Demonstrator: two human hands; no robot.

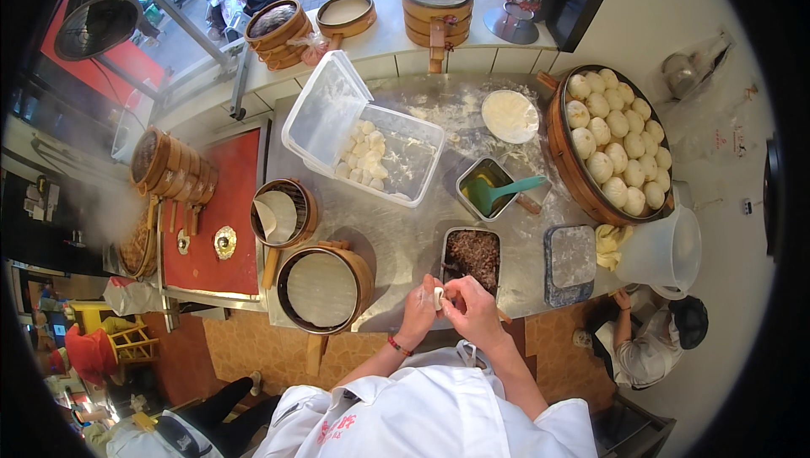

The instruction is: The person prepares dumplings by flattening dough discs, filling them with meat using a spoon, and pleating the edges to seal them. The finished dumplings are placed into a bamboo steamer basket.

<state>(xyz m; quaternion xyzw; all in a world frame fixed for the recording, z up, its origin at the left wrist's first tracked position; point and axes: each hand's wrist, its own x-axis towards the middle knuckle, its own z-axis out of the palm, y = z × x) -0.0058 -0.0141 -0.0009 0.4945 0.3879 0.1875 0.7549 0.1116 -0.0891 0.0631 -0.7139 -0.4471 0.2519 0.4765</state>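
Note:
Close to the table's front edge, my left hand (418,313) cups a small white dough dumpling (439,297). The fingers of my right hand (475,315) pinch its side. Just beyond both hands is a metal tray of dark minced filling (472,253). Farther back, a square metal container (461,178) has a green spatula (513,189) resting in it. Left of it, a clear plastic box (433,142) with its lid tipped open holds several white dough pieces (364,154).
Two bamboo steamers (360,268) stand at left, beside a red counter (221,215) and steaming stacked baskets (170,167). A large steamer of buns (618,139) and a plastic bucket (666,249) are at right. A floury board (571,257) lies nearer. A co-worker (656,344) crouches at right.

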